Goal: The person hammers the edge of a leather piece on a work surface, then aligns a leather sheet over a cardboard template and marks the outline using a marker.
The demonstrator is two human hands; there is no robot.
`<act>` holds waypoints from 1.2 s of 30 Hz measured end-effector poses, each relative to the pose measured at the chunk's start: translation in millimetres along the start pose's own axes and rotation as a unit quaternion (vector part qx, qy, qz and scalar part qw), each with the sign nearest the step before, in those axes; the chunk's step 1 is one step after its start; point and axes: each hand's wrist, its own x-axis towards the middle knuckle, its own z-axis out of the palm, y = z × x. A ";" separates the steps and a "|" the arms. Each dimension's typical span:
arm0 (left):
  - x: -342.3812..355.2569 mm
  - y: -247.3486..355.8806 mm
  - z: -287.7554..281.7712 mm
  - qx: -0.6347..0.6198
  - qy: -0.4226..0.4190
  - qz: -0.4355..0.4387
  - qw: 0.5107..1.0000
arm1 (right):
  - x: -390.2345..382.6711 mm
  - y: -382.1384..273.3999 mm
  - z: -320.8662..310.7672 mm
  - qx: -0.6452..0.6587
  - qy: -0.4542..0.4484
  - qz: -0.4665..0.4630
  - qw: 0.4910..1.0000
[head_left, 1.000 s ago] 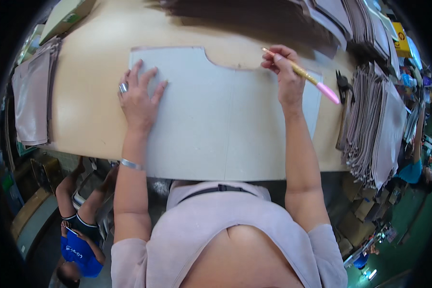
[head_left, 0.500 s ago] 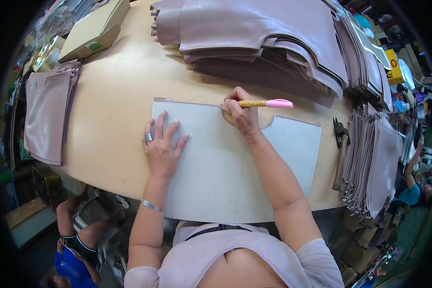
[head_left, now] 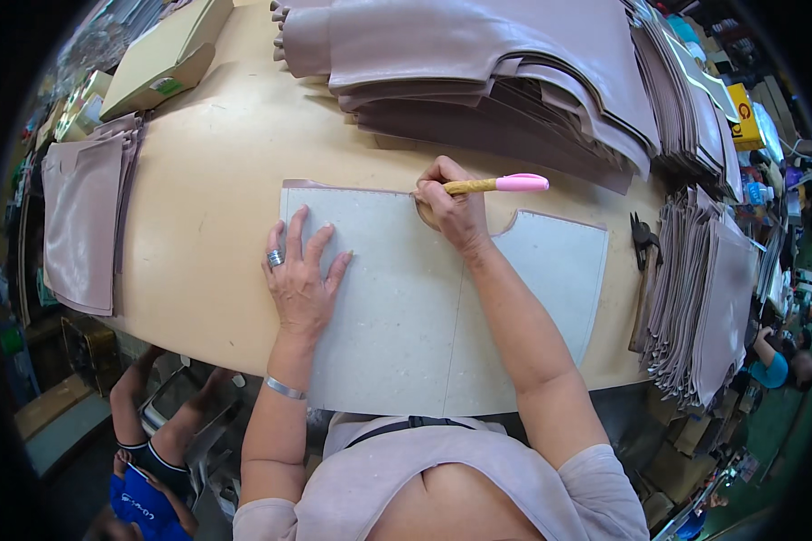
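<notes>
Large pale grey-white cardboard pattern sheet (head_left: 424,307) is lying flat on the tan wooden table (head_left: 207,207), w/ a mauve leather piece just peeking out along its top edge. L hand (head_left: 299,275) is resting palm-down on the sheet's left-centre, fingers spread wide & flat, gripping nothing, ring on one finger, silver bracelet on wrist. R hand (head_left: 451,209) is sitting at the sheet's top edge by the curved notch, fingers curled tight round a yellow pen w/ pink cap (head_left: 496,184); pen tip is at the sheet's edge, pink end pointing away to the right. Behind the sheet, a big stack of mauve leather panels (head_left: 478,63) is piled up. Right of the sheet, a fanned stack of grey-mauve cut pieces (head_left: 704,298) is standing near the table edge, dark scissors-like tool (head_left: 642,239) between. Far left of the sheet, a flat mauve leather pile (head_left: 81,216); cardboard box (head_left: 158,59) beyond it.
</notes>
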 end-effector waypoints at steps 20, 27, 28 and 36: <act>-0.6 -0.5 0.7 -0.006 -0.004 -0.004 1.000 | 3.4 -2.7 13.2 -0.010 -0.021 0.005 1.000; -1.2 -0.3 -0.1 -0.002 -0.005 -0.005 1.000 | 4.6 2.4 15.0 -0.026 -0.015 -0.007 1.000; -1.2 -0.2 -0.8 -0.002 -0.005 -0.006 1.000 | 4.1 1.1 15.9 -0.043 -0.018 -0.018 0.999; 1.2 2.0 -1.0 -0.006 0.006 0.000 1.000 | 5.6 -10.0 -5.1 0.100 0.059 0.025 0.993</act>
